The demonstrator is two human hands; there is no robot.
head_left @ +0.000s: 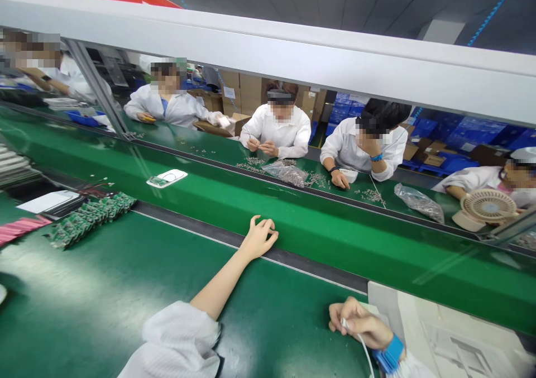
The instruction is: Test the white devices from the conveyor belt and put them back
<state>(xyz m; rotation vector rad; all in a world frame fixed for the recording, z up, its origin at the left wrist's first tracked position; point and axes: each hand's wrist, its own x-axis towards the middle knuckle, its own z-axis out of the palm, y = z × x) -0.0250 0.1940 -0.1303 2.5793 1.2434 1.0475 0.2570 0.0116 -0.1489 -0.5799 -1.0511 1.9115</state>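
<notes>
My left hand [258, 238] reaches forward over the near edge of the green conveyor belt [201, 199]. Its fingers are bent and apart, with nothing between them. At the lower right, my right hand [358, 321] is closed on a white cable [365, 347], pinching the small white plug [344, 323] at its end between thumb and fingers. The cable runs down out of view. A blue strap [390, 354] circles my right wrist. On the belt, to the left of my left hand, lies a white oval piece [166, 178] with a thin dark loop on it.
Green circuit boards [92, 217] stand in a row at the left, beside pink strips [20, 230]. A white tray-like item [456, 339] lies at the lower right. Across the belt, several co-workers sit near small metal parts, plastic bags [287, 173] and a fan [489, 206].
</notes>
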